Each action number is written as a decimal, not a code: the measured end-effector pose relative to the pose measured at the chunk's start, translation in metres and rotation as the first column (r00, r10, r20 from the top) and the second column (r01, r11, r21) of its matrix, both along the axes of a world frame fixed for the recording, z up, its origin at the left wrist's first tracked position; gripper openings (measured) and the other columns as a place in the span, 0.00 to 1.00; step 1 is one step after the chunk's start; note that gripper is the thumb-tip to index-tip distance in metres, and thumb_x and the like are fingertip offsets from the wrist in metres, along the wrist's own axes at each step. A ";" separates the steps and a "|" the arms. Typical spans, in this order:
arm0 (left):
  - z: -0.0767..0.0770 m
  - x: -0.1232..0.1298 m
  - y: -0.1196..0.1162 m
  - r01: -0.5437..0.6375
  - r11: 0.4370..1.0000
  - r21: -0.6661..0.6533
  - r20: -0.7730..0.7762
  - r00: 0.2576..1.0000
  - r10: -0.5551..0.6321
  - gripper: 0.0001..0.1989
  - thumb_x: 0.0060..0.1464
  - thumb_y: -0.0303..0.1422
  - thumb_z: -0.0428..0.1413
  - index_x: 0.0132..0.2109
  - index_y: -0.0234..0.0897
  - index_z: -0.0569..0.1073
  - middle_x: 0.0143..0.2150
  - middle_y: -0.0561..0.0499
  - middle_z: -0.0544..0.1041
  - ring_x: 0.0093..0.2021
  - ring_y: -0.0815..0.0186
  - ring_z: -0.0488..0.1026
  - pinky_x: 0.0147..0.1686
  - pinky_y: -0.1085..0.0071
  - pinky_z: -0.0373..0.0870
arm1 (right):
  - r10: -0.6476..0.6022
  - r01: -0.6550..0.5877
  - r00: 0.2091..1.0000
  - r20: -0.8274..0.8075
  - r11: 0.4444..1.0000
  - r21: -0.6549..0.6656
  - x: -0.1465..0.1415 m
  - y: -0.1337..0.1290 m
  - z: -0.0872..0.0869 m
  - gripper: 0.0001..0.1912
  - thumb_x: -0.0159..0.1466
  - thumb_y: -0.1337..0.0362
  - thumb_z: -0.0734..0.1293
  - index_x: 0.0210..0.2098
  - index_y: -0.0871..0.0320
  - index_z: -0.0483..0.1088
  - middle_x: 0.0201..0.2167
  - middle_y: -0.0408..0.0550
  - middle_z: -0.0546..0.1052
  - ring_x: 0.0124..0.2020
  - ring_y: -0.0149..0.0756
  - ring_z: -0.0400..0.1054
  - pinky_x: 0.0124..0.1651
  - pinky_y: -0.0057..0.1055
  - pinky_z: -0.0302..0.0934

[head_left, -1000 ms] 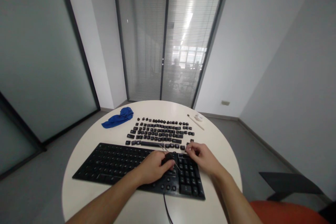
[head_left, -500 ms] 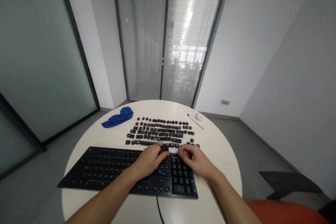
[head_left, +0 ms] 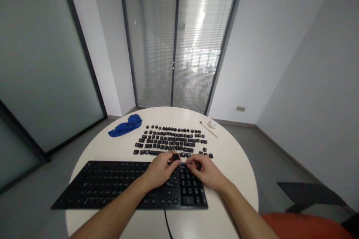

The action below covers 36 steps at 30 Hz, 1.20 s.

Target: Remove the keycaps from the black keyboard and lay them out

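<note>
L hand (head_left: 162, 168) pinches black tool (head_left: 175, 157) over kbd (head_left: 117, 177); R hand (head_left: 206, 170) half-curled at kbd's far edge, can't tell if holding. Kbd on desk (head_left: 238, 164), numpad keys (head_left: 187, 191) in it; loose keys (head_left: 188, 150) in rows beyond.

A crumpled blue cloth (head_left: 126, 126) lies near the far left edge of the round table (head_left: 238, 171); near its far right edge, a thin stick (head_left: 209, 129) lies beside a small white object (head_left: 212, 124). Beyond the table are glass doors (head_left: 151, 52), with a low wall plate (head_left: 241, 108) to their right. A frosted panel (head_left: 36, 63) stands left of the table, a red chair (head_left: 303, 226) right.
</note>
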<state>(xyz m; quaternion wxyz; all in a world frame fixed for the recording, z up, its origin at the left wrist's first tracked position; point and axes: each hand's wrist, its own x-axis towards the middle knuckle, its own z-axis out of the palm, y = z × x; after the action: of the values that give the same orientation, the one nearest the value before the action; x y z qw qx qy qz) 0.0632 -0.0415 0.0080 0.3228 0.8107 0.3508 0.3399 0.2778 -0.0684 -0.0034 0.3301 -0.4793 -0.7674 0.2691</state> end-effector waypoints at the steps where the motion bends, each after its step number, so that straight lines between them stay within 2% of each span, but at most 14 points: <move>1: 0.000 0.001 -0.001 -0.006 1.000 -0.004 -0.004 1.000 0.006 0.09 0.62 0.34 0.52 0.39 0.35 0.76 0.35 0.48 0.78 0.35 0.62 0.73 0.37 0.70 0.68 | -0.001 0.001 1.000 0.002 1.000 0.004 0.000 0.000 0.000 0.06 0.62 0.67 0.65 0.36 0.57 0.74 0.22 0.39 0.66 0.25 0.30 0.59 0.29 0.27 0.52; 10: -0.001 0.004 -0.001 -0.071 0.997 -0.011 -0.015 0.997 0.071 0.10 0.61 0.36 0.52 0.35 0.35 0.73 0.30 0.50 0.75 0.31 0.63 0.71 0.31 0.71 0.64 | 0.000 -0.001 0.999 0.038 1.000 0.029 -0.004 0.000 0.000 0.06 0.64 0.65 0.64 0.35 0.57 0.74 0.22 0.40 0.67 0.26 0.31 0.61 0.31 0.27 0.54; 13: -0.003 0.005 0.000 -0.101 0.995 0.012 -0.050 0.994 0.102 0.11 0.62 0.36 0.52 0.33 0.35 0.72 0.29 0.51 0.75 0.30 0.63 0.70 0.30 0.71 0.62 | 0.002 -0.003 0.999 0.052 1.000 0.031 -0.005 0.000 0.000 0.06 0.64 0.64 0.64 0.36 0.56 0.74 0.22 0.39 0.67 0.26 0.31 0.62 0.31 0.27 0.54; 21: -0.005 0.013 -0.011 -0.071 0.989 0.127 -0.141 0.986 0.089 0.12 0.62 0.35 0.53 0.31 0.36 0.70 0.29 0.52 0.74 0.30 0.63 0.69 0.29 0.72 0.58 | 0.009 -0.011 0.998 0.057 0.999 0.045 -0.006 0.001 -0.001 0.05 0.64 0.63 0.65 0.34 0.57 0.73 0.22 0.38 0.66 0.26 0.30 0.61 0.31 0.26 0.54; 27: -0.006 0.014 -0.012 -0.071 0.988 0.136 -0.109 0.990 0.086 0.11 0.62 0.35 0.53 0.31 0.36 0.71 0.29 0.52 0.74 0.30 0.63 0.69 0.31 0.71 0.59 | -0.029 0.022 0.996 0.089 0.996 0.084 -0.008 0.000 0.000 0.04 0.63 0.66 0.65 0.34 0.57 0.73 0.23 0.39 0.68 0.26 0.31 0.62 0.32 0.27 0.54; 31: -0.010 0.013 -0.008 -0.089 0.994 0.055 -0.019 0.996 0.090 0.13 0.62 0.35 0.53 0.29 0.35 0.71 0.27 0.52 0.73 0.29 0.64 0.68 0.30 0.72 0.59 | 0.019 -0.048 0.985 0.174 0.986 0.163 -0.009 -0.002 0.004 0.05 0.60 0.69 0.66 0.34 0.55 0.74 0.25 0.40 0.70 0.30 0.32 0.65 0.38 0.29 0.56; 36: -0.010 0.011 -0.006 -0.043 0.999 0.017 0.032 0.999 0.043 0.12 0.62 0.34 0.53 0.31 0.34 0.74 0.29 0.51 0.75 0.31 0.64 0.69 0.32 0.72 0.62 | 0.039 -0.071 0.978 0.204 0.986 0.148 -0.010 -0.002 0.005 0.01 0.59 0.65 0.70 0.31 0.56 0.74 0.24 0.39 0.70 0.29 0.32 0.65 0.36 0.29 0.55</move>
<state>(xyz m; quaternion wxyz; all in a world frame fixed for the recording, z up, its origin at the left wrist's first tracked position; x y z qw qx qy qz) 0.0747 -0.0478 -0.0024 0.3139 0.8003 0.3600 0.3625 0.2675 -0.0702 0.0019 0.2796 -0.4554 -0.8284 0.1681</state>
